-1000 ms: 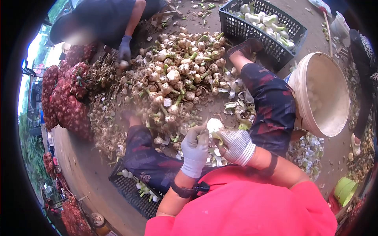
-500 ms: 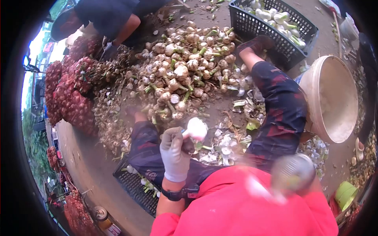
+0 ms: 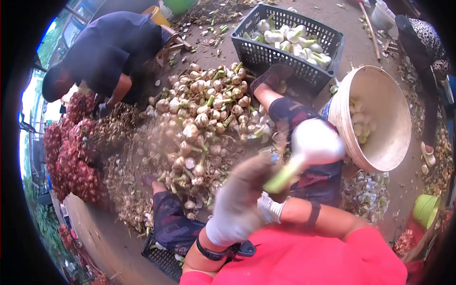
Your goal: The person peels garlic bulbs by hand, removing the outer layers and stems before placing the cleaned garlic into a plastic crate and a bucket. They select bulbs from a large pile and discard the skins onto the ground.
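Observation:
A peeled white garlic bulb (image 3: 317,141) with a green stem is raised in front of my right thigh, smeared by motion. My left hand (image 3: 242,202), in a dirty white glove, is closed at its stem. My right hand (image 3: 271,209), also gloved, reaches across from the right behind the left one. Its fingers are mostly hidden and blurred, so I cannot see whether it holds anything. Between my legs lies a heap of unpeeled garlic bulbs (image 3: 202,118) with cut stems.
Beyond my right foot stands a black crate (image 3: 289,64) of cleaned bulbs. A white bucket (image 3: 380,118) with peeled bulbs leans at my right. Red net sacks (image 3: 76,159) and a bent-over co-worker (image 3: 102,52) are on the left. Another crate (image 3: 161,259) sits near my left leg.
My left hand has moved right and up with the bulb. The right arm has swung inward, bringing both hands together. The view has shifted, showing more of the co-worker and bulbs inside the bucket.

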`<action>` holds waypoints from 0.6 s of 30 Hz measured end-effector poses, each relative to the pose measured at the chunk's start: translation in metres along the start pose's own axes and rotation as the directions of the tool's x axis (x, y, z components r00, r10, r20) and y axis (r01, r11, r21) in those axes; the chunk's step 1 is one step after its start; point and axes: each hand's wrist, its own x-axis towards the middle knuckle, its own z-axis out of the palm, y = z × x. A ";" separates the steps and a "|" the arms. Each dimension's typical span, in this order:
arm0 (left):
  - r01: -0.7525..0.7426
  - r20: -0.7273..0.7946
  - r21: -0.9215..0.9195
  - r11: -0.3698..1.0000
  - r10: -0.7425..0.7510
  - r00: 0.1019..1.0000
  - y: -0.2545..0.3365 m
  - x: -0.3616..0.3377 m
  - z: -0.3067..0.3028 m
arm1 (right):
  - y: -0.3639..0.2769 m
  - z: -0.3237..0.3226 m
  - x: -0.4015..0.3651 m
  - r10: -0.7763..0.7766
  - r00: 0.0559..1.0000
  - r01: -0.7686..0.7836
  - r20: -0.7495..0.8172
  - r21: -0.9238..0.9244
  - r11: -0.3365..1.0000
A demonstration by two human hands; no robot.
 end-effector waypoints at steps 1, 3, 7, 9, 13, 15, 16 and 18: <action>-0.061 0.104 0.003 0.998 0.061 0.993 0.000 0.011 0.005 | -0.020 -0.032 -0.007 0.203 0.975 -0.222 0.090 0.314 0.923; -0.147 0.144 0.497 0.855 0.086 0.986 -0.035 0.041 -0.038 | 0.001 -0.043 0.003 0.058 0.961 0.014 0.270 -0.256 0.967; 0.207 -0.211 0.975 0.087 0.040 0.977 -0.169 0.099 -0.151 | 0.025 -0.076 0.001 0.201 0.976 -0.190 0.088 -0.116 0.975; 0.255 -0.270 0.960 -0.120 -0.133 0.954 -0.234 0.110 -0.201 | 0.031 -0.087 0.011 0.267 0.945 -0.252 0.190 -0.101 0.963; 0.196 -0.261 0.945 -0.262 -0.240 0.935 -0.288 0.118 -0.235 | 0.041 -0.084 0.016 0.240 0.968 -0.237 0.076 -0.052 0.970; 0.250 -0.246 0.968 0.010 -0.141 0.959 -0.283 0.111 -0.236 | 0.037 -0.091 0.022 0.336 0.932 -0.335 0.134 -0.035 0.942; 0.261 -0.253 0.962 0.085 -0.087 0.963 -0.277 0.106 -0.235 | 0.040 -0.090 0.021 0.349 0.937 -0.338 -0.023 0.199 0.920; 0.288 -0.285 0.917 0.274 -0.051 0.957 -0.244 0.088 -0.224 | 0.046 -0.080 0.022 0.447 0.865 -0.279 -0.226 0.524 0.805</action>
